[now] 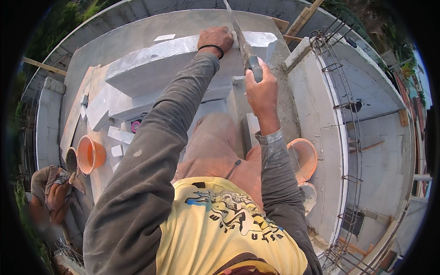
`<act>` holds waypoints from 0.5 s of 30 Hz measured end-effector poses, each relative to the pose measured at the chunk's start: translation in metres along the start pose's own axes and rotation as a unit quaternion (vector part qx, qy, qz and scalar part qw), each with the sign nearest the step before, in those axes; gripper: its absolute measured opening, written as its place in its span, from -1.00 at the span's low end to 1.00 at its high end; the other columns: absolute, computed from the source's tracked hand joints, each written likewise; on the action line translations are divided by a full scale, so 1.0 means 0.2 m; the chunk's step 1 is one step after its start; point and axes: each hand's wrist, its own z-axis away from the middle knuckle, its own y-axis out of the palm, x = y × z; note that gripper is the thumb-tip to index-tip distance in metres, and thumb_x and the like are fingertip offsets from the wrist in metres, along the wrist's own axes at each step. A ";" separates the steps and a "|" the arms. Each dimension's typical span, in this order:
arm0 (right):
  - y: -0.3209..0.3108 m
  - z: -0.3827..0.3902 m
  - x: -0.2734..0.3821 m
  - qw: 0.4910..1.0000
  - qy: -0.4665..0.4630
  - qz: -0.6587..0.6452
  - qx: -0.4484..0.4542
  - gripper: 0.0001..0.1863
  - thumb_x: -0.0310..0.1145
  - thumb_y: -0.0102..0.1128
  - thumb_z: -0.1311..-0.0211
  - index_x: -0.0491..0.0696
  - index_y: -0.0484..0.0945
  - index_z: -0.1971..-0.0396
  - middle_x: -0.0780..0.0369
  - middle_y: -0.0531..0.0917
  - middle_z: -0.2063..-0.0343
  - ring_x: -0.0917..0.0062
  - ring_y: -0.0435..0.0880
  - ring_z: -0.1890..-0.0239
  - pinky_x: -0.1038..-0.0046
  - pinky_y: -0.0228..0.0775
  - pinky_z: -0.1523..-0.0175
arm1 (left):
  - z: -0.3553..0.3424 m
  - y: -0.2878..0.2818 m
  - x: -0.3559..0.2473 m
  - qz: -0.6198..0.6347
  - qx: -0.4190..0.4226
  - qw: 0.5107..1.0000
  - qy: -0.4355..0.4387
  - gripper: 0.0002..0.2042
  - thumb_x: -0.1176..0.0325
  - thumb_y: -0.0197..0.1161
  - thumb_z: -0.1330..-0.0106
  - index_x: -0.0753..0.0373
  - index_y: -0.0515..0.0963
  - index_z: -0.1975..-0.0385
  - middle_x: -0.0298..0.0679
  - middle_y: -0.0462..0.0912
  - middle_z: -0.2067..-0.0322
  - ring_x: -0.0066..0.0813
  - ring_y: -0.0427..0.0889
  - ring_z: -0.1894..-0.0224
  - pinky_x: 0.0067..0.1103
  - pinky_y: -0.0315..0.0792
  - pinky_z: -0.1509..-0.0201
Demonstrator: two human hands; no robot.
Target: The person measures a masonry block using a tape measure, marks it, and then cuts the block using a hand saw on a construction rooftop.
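A long white lightweight concrete block lies across other pale blocks in front of me. My left hand presses down on its top with the fingers curled over the far edge; a dark band circles that wrist. In my right hand is the dark handle of a hand saw, gripped with the fingers wrapped round it. The saw's blade points away from me and crosses the block just right of my left hand. Whether the teeth are inside a cut is hard to make out.
Two orange buckets, one on the left and one on the right, stand beside me. Block offcuts lie at left. A person sits at far left. A rebar cage runs along the block wall at right.
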 end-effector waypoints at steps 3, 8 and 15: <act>-0.16 0.60 -0.07 0.999 -0.027 -0.026 -0.012 -0.47 -0.50 0.17 -0.23 -0.28 0.43 -0.22 -0.07 0.72 0.13 0.28 0.77 0.09 0.33 0.57 -0.02 | 0.02 -0.01 0.06 -0.054 -0.010 0.998 0.009 -0.61 0.08 -0.10 -0.47 0.11 0.62 0.00 -0.08 0.69 0.01 -0.16 0.60 -0.13 -0.22 0.34 -0.23; -0.06 0.13 0.09 0.999 0.007 0.038 0.019 -0.46 -0.46 0.18 -0.25 -0.35 0.40 -0.21 -0.13 0.70 0.11 0.15 0.76 0.11 0.30 0.57 -0.02 | 0.01 0.03 -0.02 -0.032 -0.020 0.999 0.014 -0.59 0.05 -0.12 -0.50 0.13 0.62 0.00 -0.09 0.66 -0.02 -0.19 0.57 -0.16 -0.26 0.31 -0.26; -0.16 0.50 -0.08 0.999 -0.030 0.033 0.007 -0.43 -0.49 0.18 -0.24 -0.35 0.36 -0.24 -0.19 0.67 0.09 0.16 0.75 0.05 0.28 0.56 -0.05 | 0.04 -0.03 0.01 -0.011 -0.013 1.000 0.008 -0.60 0.08 -0.09 -0.48 0.17 0.63 0.03 -0.04 0.67 0.00 -0.12 0.56 -0.15 -0.26 0.31 -0.25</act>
